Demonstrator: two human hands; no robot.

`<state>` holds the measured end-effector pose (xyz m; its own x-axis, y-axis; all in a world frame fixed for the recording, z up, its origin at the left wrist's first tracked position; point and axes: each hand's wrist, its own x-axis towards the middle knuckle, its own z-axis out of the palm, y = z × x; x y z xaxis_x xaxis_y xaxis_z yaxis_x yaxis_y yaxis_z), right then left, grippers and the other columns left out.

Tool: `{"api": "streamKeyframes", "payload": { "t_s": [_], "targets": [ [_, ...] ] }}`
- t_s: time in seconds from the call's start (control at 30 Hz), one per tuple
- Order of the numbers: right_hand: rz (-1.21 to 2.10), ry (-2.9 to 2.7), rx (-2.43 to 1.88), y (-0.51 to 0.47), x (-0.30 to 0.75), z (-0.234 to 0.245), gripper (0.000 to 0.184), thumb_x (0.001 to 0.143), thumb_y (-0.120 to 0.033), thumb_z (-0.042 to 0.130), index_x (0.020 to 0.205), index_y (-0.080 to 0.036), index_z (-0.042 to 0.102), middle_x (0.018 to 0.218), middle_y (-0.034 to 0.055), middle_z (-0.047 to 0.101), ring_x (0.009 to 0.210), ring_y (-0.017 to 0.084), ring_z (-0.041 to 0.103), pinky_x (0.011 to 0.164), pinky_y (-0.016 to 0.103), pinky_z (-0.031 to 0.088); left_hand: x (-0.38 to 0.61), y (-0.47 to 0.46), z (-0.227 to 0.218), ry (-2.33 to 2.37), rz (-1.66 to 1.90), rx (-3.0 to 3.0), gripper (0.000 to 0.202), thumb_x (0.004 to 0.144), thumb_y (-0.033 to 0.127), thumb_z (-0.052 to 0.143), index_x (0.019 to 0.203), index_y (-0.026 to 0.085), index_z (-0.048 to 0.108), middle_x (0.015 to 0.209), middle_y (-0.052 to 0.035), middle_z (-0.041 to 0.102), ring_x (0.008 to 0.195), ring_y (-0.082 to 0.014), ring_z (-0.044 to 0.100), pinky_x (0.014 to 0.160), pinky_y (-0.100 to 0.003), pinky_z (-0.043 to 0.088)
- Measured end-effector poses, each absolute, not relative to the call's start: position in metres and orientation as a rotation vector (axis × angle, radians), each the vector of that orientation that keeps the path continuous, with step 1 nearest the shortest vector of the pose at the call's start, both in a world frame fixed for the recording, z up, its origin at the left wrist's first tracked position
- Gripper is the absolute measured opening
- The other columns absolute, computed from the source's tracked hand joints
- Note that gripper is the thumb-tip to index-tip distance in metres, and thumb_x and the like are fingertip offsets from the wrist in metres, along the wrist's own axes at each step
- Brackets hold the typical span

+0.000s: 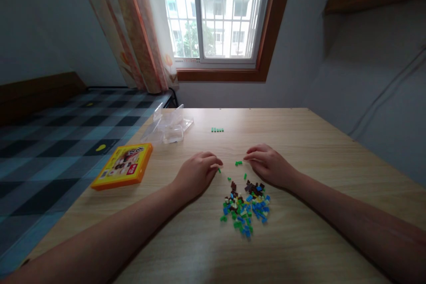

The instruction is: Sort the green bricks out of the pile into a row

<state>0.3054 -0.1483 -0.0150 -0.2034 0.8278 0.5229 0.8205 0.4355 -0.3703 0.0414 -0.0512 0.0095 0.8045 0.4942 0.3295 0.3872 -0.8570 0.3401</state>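
Observation:
A small green building brick [219, 170] shows at the thumb and fingertips of my left hand [199, 171], which are drawn together in a pinch. My right hand [271, 166] rests on the table with its fingers loosely bent and apart, nothing visible in them. Just left of its fingertips lie joined or touching green bricks [238, 163]. Between the hands, nearer me, are two more loose green pieces, one small green piece [229, 179] and one upright green piece [245, 176]. Below them spreads a pile of blue, green, brown, yellow and cream bricks [246, 208].
Several green bricks [217, 130] stand in a short row farther back on the wooden table [286, 133]. Clear plastic packaging [169, 128] sits at the back left, with a yellow-orange box [123, 166] at the left edge. A bed [66, 133] adjoins the table's left side.

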Motion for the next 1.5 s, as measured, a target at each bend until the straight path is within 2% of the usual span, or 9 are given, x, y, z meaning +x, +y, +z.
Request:
{"api": "streamKeyframes", "payload": {
  "t_s": [0.17, 0.37, 0.57, 0.77, 0.87, 1.03, 1.2, 1.37, 1.5],
  "targets": [
    [0.028, -2.012, -1.380, -0.1495, 0.3049, -0.0145, 0.025, 0.087, -0.011, 0.055, 0.098, -0.020, 0.075, 0.107, 0.0094, 0.068, 0.099, 0.021, 0.061, 0.090, 0.038, 0.050, 0.0418, -0.0486, 0.0094, 0.824, 0.639, 2.679, 0.018, 0.089, 0.014, 0.056, 0.095, 0.021, 0.071, 0.102, -0.0044, 0.070, 0.095, -0.0214, 0.063, 0.087, -0.037, 0.050],
    [0.000, -2.089, -1.330, -0.1499, 0.3031, -0.0140, 0.029, 0.089, -0.013, 0.054, 0.109, -0.021, 0.073, 0.112, 0.0106, 0.067, 0.102, 0.022, 0.060, 0.091, 0.039, 0.049, 0.0413, -0.0497, 0.0110, 0.818, 0.606, 2.686, 0.019, 0.087, 0.013, 0.056, 0.086, 0.021, 0.073, 0.093, -0.0045, 0.070, 0.089, -0.0204, 0.063, 0.082, -0.034, 0.050],
    [-0.006, -2.092, -1.351, -0.1493, 0.3011, -0.0126, 0.024, 0.089, -0.014, 0.054, 0.099, -0.021, 0.074, 0.110, 0.0094, 0.068, 0.101, 0.021, 0.061, 0.092, 0.039, 0.049, 0.0414, -0.0524, 0.0112, 0.776, 0.610, 2.681, 0.019, 0.087, 0.017, 0.058, 0.084, 0.023, 0.076, 0.090, -0.0045, 0.069, 0.087, -0.0199, 0.063, 0.081, -0.033, 0.049],
    [-0.006, -1.963, -1.464, -0.1477, 0.3009, -0.0111, 0.009, 0.087, -0.022, 0.063, 0.092, -0.019, 0.069, 0.099, 0.0090, 0.068, 0.096, 0.021, 0.061, 0.089, 0.036, 0.050, 0.0419, -0.0540, 0.0118, 0.830, 0.621, 2.676, 0.022, 0.088, 0.016, 0.053, 0.091, 0.021, 0.074, 0.097, -0.0059, 0.070, 0.095, -0.0231, 0.063, 0.086, -0.037, 0.050],
    [-0.050, -2.005, -1.480, -0.1463, 0.3010, -0.0124, 0.014, 0.090, -0.024, 0.061, 0.098, -0.020, 0.071, 0.099, 0.0090, 0.069, 0.095, 0.020, 0.062, 0.088, 0.036, 0.049, 0.0425, -0.0547, 0.0126, 0.848, 0.628, 2.678, 0.022, 0.086, 0.015, 0.053, 0.095, 0.020, 0.073, 0.100, -0.0068, 0.069, 0.098, -0.0239, 0.062, 0.089, -0.039, 0.051],
    [-0.067, -2.069, -1.483, -0.1439, 0.3017, -0.0145, 0.017, 0.093, -0.023, 0.057, 0.091, -0.021, 0.074, 0.093, 0.0071, 0.070, 0.089, 0.019, 0.062, 0.083, 0.033, 0.049, 0.0432, -0.0556, 0.0133, 0.857, 0.646, 2.676, 0.023, 0.084, 0.015, 0.054, 0.097, 0.020, 0.071, 0.100, -0.0063, 0.069, 0.096, -0.0233, 0.063, 0.090, -0.038, 0.051],
    [-0.098, -1.918, -1.558, -0.1426, 0.3048, -0.0174, 0.023, 0.092, -0.016, 0.052, 0.104, -0.021, 0.071, 0.102, 0.0071, 0.069, 0.096, 0.019, 0.063, 0.086, 0.033, 0.050, 0.0430, -0.0571, 0.0145, 0.877, 0.653, 2.656, 0.021, 0.083, 0.015, 0.055, 0.095, 0.020, 0.071, 0.098, -0.0062, 0.069, 0.091, -0.0225, 0.064, 0.087, -0.037, 0.051],
    [-0.075, -1.942, -1.586, -0.1471, 0.3022, -0.0157, 0.018, 0.086, -0.013, 0.056, 0.089, -0.020, 0.072, 0.092, 0.0054, 0.069, 0.087, 0.018, 0.062, 0.082, 0.031, 0.049, 0.0416, -0.0576, 0.0145, 0.879, 0.652, 2.649, 0.021, 0.085, 0.016, 0.055, 0.097, 0.020, 0.071, 0.100, -0.0067, 0.069, 0.089, -0.0218, 0.063, 0.086, -0.037, 0.051],
    [-0.088, -1.984, -1.607, -0.1496, 0.2980, -0.0123, 0.017, 0.086, -0.014, 0.057, 0.089, -0.020, 0.073, 0.091, 0.0058, 0.070, 0.088, 0.020, 0.061, 0.081, 0.032, 0.048, 0.0411, -0.0569, 0.0134, 0.873, 0.646, 2.665, 0.020, 0.086, 0.017, 0.054, 0.098, 0.020, 0.070, 0.101, -0.0066, 0.069, 0.091, -0.0219, 0.064, 0.086, -0.037, 0.052]
  ]
}}
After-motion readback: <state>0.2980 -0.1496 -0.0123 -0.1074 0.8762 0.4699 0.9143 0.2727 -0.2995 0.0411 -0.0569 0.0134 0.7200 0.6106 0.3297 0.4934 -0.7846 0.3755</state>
